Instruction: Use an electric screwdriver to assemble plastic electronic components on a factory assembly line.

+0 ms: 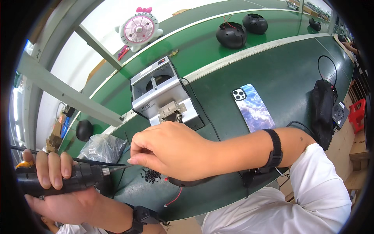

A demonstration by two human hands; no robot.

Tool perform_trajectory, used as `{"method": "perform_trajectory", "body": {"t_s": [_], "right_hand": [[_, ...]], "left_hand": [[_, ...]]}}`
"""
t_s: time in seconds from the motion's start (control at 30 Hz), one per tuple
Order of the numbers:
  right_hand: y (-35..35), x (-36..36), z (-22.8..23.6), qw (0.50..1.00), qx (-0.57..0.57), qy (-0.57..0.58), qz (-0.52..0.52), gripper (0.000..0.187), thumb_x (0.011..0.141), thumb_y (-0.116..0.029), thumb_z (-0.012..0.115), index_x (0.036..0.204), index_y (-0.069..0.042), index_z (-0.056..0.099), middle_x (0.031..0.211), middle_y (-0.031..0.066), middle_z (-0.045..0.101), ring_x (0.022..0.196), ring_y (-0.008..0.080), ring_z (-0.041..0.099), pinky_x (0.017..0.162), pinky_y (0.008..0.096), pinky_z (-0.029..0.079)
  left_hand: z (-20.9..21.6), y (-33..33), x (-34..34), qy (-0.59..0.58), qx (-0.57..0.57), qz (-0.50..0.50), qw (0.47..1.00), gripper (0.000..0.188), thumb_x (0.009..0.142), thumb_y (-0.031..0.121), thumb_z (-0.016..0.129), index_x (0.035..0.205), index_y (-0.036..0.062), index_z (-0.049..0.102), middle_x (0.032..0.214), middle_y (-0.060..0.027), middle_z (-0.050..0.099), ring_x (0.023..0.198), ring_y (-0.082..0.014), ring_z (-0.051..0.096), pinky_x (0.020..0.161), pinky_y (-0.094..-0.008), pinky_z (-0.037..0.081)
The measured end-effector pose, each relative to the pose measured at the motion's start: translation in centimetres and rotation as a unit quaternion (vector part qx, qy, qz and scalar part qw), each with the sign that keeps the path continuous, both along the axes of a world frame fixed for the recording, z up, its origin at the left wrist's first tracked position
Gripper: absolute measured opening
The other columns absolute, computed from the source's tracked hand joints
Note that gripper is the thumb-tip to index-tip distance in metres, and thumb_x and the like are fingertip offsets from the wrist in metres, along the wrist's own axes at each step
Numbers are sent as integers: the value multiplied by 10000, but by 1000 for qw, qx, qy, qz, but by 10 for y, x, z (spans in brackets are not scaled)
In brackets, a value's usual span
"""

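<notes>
My left hand (58, 183) is wrapped round a black electric screwdriver (83, 175), its thin bit pointing right. My right hand (167, 148) is closed in a pinch, thumb and forefinger right at the bit's tip; anything small between them is too hidden to name. Below the right hand lies a pile of small black screws (150, 175). A black rounded part (191, 182) sits mostly hidden under my right wrist, and a red wire (179, 193) runs out near it. Just beyond the hand stands a silver box-shaped screw feeder (163, 93).
A phone in a blue marbled case (253, 107) lies right of the feeder. Beside the left hand is a clear plastic bag (103, 148). Black round housings (231, 35) and a pink-white fan (139, 29) stand on the far bench. A black pouch (322, 109) is at right.
</notes>
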State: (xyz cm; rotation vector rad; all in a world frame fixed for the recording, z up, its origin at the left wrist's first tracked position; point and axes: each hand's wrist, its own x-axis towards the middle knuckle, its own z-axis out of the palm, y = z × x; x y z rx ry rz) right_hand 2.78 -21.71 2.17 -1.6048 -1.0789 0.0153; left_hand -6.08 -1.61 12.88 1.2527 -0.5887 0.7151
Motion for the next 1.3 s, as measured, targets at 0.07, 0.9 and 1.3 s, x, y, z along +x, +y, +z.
{"method": "perform_trajectory", "body": {"t_s": [0.07, 0.9, 1.3], "right_hand": [[1, -2, 2, 999, 19, 35, 12, 220, 956, -241, 671, 928, -24, 683, 809, 128, 683, 755, 302, 662, 704, 403, 502], [-1, 5, 4, 997, 11, 60, 57, 270, 1029, -261, 596, 917, -29, 675, 814, 99, 695, 781, 267, 681, 719, 367, 514], [5, 7, -4, 994, 81, 14, 74, 367, 1034, -329, 569, 837, -33, 661, 767, 122, 675, 727, 331, 658, 655, 418, 492]], "left_hand": [[-7, 13, 6, -20, -28, -26, 999, 644, 1046, 520, 425, 1324, -61, 443, 846, -18, 476, 671, -101, 479, 623, -290, 412], [-15, -10, 10, -84, -79, -29, 993, 723, 1040, 625, 400, 1363, -22, 419, 802, -3, 495, 592, -85, 486, 586, -290, 440], [-13, -10, 7, -94, -84, -44, 991, 746, 1028, 645, 417, 1324, -39, 447, 787, 3, 477, 615, -81, 492, 574, -263, 424]]}}
